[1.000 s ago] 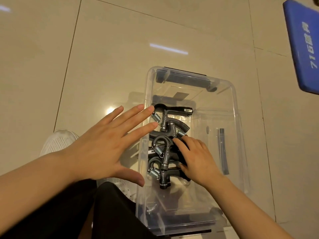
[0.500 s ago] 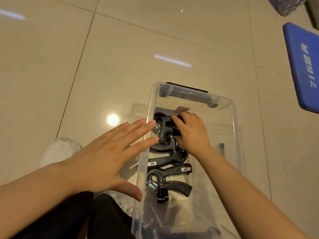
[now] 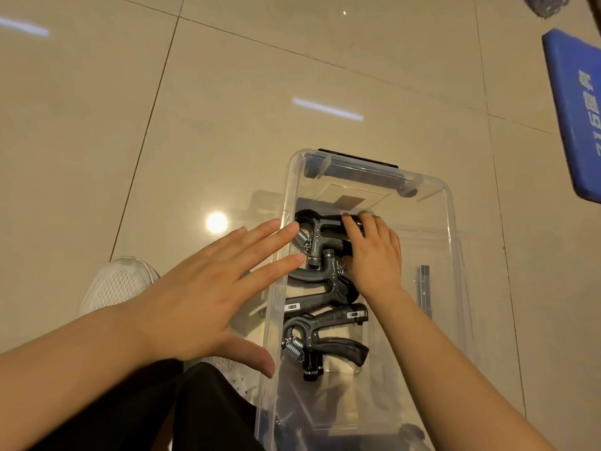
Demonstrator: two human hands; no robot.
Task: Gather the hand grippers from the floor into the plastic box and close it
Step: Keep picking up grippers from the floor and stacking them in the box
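The floor point(image 3: 97, 109) fills the frame: glossy beige tiles with thin dark joints and bright lamp glare, and no grippers lie on the part in view. So the gathering looks mostly or wholly done; what is left, as I judge it, is settling the load and closing the box. No lid is plainly visible, so where it lies I cannot tell.

The box point(image 3: 450, 222) sits in the lower centre to right: clear, thin-walled plastic, rounded corners, a dark latch bar at its far end. A blue board point(image 3: 575, 118) with pale lettering cuts in at the upper right edge.

The left hand point(image 3: 208, 294), lower left of centre, is spread flat with straight fingers, its tips at the box's left wall; it holds nothing. The right hand point(image 3: 374, 255) is inside the box, fingers bent over the top gripper's handle, seemingly pressing or gripping it.

The grippers point(image 3: 322, 333) lie stacked along the box's left half: black ribbed handles, curved frames, shiny coiled steel springs, small white labels. A white mesh shoe point(image 3: 117, 284) shows at the left
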